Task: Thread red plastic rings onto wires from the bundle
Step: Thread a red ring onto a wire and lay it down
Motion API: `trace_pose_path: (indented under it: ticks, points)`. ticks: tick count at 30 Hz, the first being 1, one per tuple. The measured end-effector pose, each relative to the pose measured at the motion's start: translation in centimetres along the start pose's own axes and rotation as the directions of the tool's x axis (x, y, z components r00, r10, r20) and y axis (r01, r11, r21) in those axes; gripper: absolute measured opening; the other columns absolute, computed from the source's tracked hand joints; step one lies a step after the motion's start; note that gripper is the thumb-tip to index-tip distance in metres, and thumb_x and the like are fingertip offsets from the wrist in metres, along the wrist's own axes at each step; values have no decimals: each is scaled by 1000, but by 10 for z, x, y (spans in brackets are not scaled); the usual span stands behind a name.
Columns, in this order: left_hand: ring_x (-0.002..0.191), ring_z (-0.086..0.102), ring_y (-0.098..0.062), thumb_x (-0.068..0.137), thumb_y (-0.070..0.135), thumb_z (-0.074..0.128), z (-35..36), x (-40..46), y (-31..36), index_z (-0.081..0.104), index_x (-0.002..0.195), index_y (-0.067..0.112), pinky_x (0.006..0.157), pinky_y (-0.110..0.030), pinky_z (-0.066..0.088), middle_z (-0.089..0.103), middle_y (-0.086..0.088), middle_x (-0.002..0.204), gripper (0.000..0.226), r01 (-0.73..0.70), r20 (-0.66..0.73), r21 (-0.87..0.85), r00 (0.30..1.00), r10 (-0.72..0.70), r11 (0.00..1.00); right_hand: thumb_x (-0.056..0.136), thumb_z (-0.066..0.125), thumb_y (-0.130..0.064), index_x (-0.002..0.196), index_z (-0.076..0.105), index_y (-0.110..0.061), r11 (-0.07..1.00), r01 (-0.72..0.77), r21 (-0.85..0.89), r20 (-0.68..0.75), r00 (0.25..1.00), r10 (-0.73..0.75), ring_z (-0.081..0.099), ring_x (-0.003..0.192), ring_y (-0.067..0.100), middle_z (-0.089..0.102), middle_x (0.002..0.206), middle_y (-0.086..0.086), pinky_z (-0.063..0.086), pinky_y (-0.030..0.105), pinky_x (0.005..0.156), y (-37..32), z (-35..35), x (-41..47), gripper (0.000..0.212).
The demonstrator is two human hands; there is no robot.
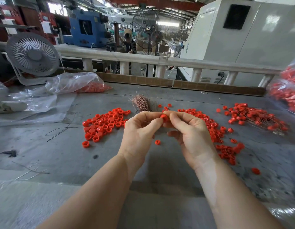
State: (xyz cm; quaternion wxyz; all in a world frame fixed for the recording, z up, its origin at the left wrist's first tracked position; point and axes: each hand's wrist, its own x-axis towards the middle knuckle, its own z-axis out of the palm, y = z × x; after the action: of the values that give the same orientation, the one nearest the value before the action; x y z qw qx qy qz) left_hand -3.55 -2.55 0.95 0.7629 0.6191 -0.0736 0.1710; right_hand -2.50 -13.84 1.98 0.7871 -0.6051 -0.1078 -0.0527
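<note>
Here, ring [164, 117] between both hands [161, 129]

Bare grey tabletop [64, 156] lies open in front of and to the left of the raised hands. Loose red rings [103, 124] crowd the left-centre, more rings [216, 129] the right, and a wire bundle [142, 103] stands just behind. Stray wires [64, 129], plastic bags [74, 83] and a desk fan [33, 55] block the far left.

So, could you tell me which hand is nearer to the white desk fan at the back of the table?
Left. The left hand sits on the same side as the white desk fan, which stands far back to its left; the right hand is further right, beyond the shared red ring.
</note>
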Motion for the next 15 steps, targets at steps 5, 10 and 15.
trace_pose_path:
  ticks: [5, 10, 15]
  points:
    - [53, 56, 2, 84, 1, 60, 1, -3, 2, 68, 76, 18, 47, -11, 40, 67, 9, 63, 21, -2, 62, -59, 998, 6, 998, 85, 58, -6, 71, 74, -20, 1000, -3, 6, 7, 1000, 3, 61, 67, 6, 70, 72, -3, 44, 15, 50, -4, -1, -1, 25]
    - [55, 58, 3, 85, 0, 59, 0, -3, 3, 68, 77, 20, 47, -12, 40, 68, 10, 65, 23, -13, 99, -68, 995, 19, 998, 83, 60, -3, 70, 75, -23, 1000, 10, 15, 20, 1000, -10, 62, 71, 7, 70, 74, -4, 44, 15, 51, -5, -2, -2, 28]
    - [57, 59, 3, 84, 1, 60, -1, -3, 3, 68, 76, 21, 49, -11, 41, 69, 9, 67, 23, -6, 115, -101, 993, 17, 995, 82, 60, -3, 71, 75, -23, 1000, 16, 12, 26, 1000, -16, 62, 72, 7, 70, 76, -4, 44, 15, 52, -5, -2, -3, 27]
